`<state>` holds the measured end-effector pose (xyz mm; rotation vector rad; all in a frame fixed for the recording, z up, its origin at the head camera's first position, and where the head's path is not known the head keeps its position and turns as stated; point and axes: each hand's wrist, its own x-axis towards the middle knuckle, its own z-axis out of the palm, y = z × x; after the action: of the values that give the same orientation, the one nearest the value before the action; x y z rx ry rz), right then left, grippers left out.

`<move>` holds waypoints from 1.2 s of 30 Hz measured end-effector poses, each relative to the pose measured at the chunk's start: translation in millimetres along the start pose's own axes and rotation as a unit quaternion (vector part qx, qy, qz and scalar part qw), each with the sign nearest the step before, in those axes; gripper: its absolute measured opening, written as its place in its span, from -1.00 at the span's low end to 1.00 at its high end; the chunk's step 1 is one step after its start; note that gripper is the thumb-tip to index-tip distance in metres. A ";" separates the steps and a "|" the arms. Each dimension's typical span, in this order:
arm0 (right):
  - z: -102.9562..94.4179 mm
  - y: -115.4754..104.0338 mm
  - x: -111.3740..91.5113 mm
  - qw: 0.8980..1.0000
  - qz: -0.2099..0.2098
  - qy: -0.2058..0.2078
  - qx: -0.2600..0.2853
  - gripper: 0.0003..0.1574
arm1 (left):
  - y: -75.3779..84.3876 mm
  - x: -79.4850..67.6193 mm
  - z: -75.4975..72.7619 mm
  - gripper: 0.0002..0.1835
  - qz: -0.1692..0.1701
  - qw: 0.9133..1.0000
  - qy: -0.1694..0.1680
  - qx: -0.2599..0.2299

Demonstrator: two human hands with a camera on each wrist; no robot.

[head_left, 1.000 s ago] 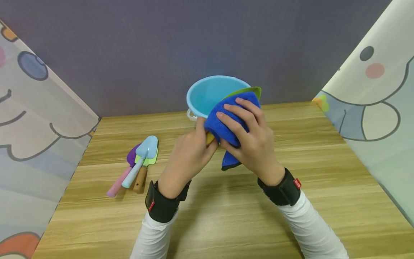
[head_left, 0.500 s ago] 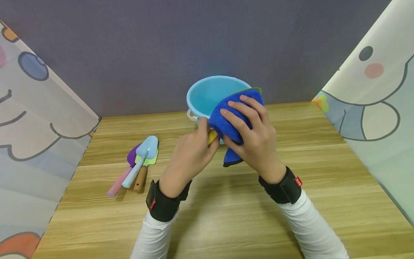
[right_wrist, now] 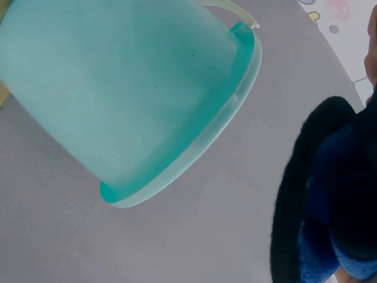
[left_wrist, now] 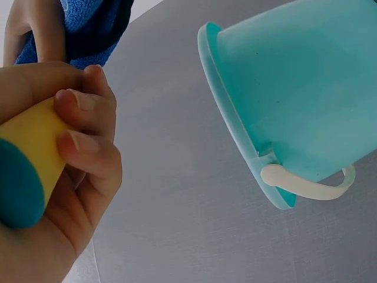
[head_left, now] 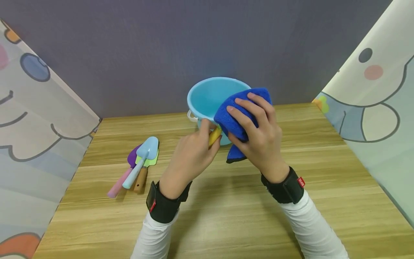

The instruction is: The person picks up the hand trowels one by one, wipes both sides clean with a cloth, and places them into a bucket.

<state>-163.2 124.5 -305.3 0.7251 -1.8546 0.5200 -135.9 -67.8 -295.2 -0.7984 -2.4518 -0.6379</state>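
Observation:
My left hand (head_left: 191, 153) grips a yellow handle (head_left: 215, 136), its teal end cap (left_wrist: 20, 183) facing the left wrist camera. A sliver of green shows where the handle meets the blue cloth (head_left: 223, 117); the rest of that tool is hidden under the cloth. With fingers bent over the top and thumb below, my right hand (head_left: 260, 135) holds the folded cloth round it. A dark-edged corner of cloth hangs beneath this hand. Both hands are in front of a light blue bucket (head_left: 191, 104), overlapping its right front in the head view.
Three hand trowels lie in a pile at left: a light blue one (head_left: 143, 154) on top, a purple one with a pink handle (head_left: 119, 183), and a green one with a brown handle (head_left: 140, 180). Behind the wooden table (head_left: 226, 216) rises a grey wall (head_left: 145, 54).
My right hand and the cloth have shifted right, away from my left hand, baring more of the yellow handle. The green edge at the cloth's far side has gone out of sight.

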 end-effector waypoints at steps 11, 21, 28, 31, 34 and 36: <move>-0.6 4.8 2.4 1.000 0.016 0.012 -0.007 -0.30 | -0.8 1.2 0.5 -0.74 -0.001 1.000 -0.001 0.008; -4.4 8.4 2.9 0.998 0.050 0.041 -0.005 -0.39 | -1.1 -2.5 -0.9 -0.73 -0.020 0.999 0.009 0.031; -7.2 10.0 0.7 0.997 0.073 0.038 -0.004 -0.47 | 0.2 -6.9 -1.7 -0.77 -0.003 0.992 0.042 0.123; -7.5 11.5 0.8 0.996 0.078 0.032 -0.002 -0.48 | 0.0 -6.7 -1.6 -0.74 0.004 0.981 0.067 0.180; -7.3 13.7 1.6 0.996 0.082 0.028 -0.002 -0.49 | -0.3 -5.8 -2.5 -0.73 0.000 0.976 0.080 0.201; -7.3 15.4 2.2 0.996 0.086 0.030 -0.002 -0.49 | -0.8 -5.1 -2.7 -0.74 -0.002 0.976 0.084 0.202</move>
<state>-169.6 139.9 -300.8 0.5427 -1.8701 0.6413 -132.0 -71.9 -296.2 -0.5501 -2.3153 -0.1839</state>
